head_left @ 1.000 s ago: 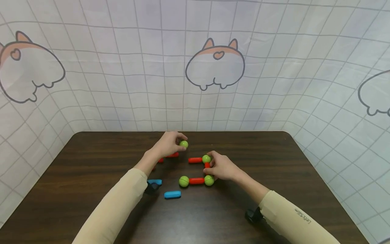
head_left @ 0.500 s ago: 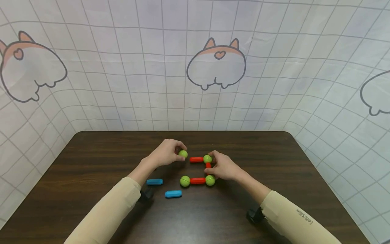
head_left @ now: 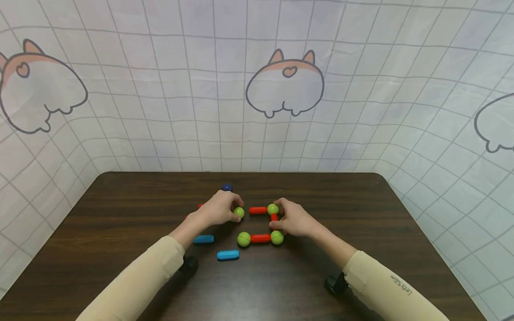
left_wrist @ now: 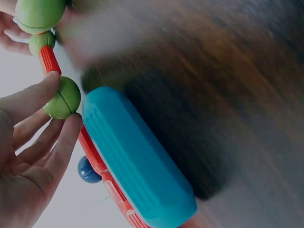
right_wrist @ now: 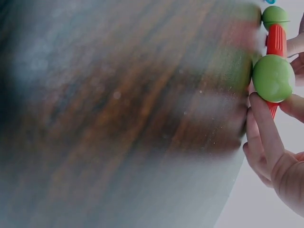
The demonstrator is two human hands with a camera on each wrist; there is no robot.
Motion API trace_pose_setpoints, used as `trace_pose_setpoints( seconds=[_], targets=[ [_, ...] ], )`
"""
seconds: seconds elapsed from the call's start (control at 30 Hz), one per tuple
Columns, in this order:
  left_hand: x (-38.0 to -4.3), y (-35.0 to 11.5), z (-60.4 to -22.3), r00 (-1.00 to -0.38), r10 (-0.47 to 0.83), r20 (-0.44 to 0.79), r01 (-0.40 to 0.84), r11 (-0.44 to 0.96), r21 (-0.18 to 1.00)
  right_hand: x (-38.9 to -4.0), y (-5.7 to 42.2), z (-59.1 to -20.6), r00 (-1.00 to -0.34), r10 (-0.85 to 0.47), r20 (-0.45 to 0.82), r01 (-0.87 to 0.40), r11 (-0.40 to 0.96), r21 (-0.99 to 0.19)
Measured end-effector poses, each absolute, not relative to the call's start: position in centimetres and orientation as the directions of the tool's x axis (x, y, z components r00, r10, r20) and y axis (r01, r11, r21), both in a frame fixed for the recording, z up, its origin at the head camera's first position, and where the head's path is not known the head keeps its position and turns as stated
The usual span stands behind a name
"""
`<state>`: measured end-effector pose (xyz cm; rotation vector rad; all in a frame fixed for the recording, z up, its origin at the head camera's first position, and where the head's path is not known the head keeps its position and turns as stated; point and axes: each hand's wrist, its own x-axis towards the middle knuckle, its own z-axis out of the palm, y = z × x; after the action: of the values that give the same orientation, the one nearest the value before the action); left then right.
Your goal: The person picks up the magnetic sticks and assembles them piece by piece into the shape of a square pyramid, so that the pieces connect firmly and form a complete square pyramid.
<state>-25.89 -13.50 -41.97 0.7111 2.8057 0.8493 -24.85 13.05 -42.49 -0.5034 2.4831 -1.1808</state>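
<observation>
My left hand pinches a green ball between thumb and fingers, just left of a red rod. That rod belongs to a three-sided frame of red rods and green balls lying on the table. Its corners are an upper ball and a lower ball; another ball ends the lower rod. At the frame's right side, my right hand grips the upright red rod between the corner balls. In the left wrist view, a small gap cannot be judged beside the pinched ball.
Two blue rods lie nearer me on the dark wooden table. A dark blue ball sits behind my left hand. Loose red rods are partly hidden by that hand. A patterned white cloth surrounds the table.
My left hand has come down and toward me with the green ball, ending beside the free end of the upper red rod. My right hand has stayed in place on the frame.
</observation>
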Motion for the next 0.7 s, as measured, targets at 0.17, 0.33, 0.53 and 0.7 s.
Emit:
trace_pose_setpoints(
  seconds=[0.17, 0.33, 0.53, 0.7],
  targets=[
    [-25.76, -13.15, -41.81, -0.874, 0.486, 0.010, 0.416, 0.737, 0.533, -24.74, 13.01, -42.48, -0.877, -0.453, -0.159, -0.153, 0.577, -0.802],
    [-25.58, -12.89, -41.92, -0.880, 0.476, 0.014, 0.406, 0.736, 0.542, -24.59, 12.90, -42.65, -0.877, -0.455, -0.157, -0.150, 0.569, -0.809],
    [-25.33, -12.63, -42.04, -0.890, 0.454, 0.025, 0.389, 0.731, 0.561, -24.45, 12.86, -42.63, -0.881, -0.447, -0.155, -0.148, 0.571, -0.807],
    [-25.23, -12.45, -42.15, -0.900, 0.436, 0.030, 0.376, 0.738, 0.561, -24.34, 12.87, -42.66, -0.878, -0.453, -0.155, -0.147, 0.563, -0.813]
  ],
)
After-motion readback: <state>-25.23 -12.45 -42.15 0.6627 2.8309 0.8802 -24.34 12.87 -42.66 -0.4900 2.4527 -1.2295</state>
